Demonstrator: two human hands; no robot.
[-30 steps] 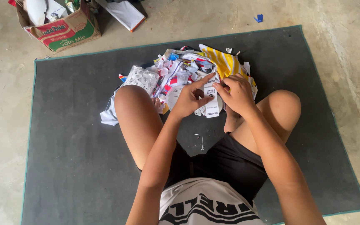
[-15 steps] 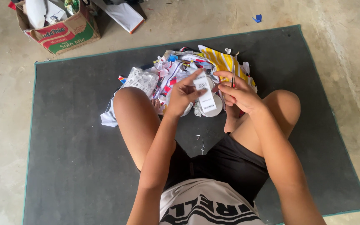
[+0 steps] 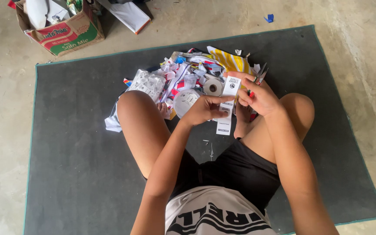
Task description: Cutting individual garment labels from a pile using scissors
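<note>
The left hand point(image 3: 203, 111) pinches a white paper strip point(image 3: 227, 104); the right hand point(image 3: 257, 95) grips scissors point(image 3: 257, 77) — fingers curled. Beyond the mat's point(image 3: 75, 165) far-left corner, a cardboard box point(image 3: 64, 32) holds white scraps.

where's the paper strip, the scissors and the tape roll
paper strip point(image 3: 227, 109), head view, middle of the white strip between both hands
scissors point(image 3: 260, 74), head view, on the blades above the right hand
tape roll point(image 3: 213, 87), head view, on its white ring

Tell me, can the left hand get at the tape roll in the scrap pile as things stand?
Probably yes: the tape roll lies uncovered just beyond the left hand, but that hand is pinching the white paper strip.
</note>
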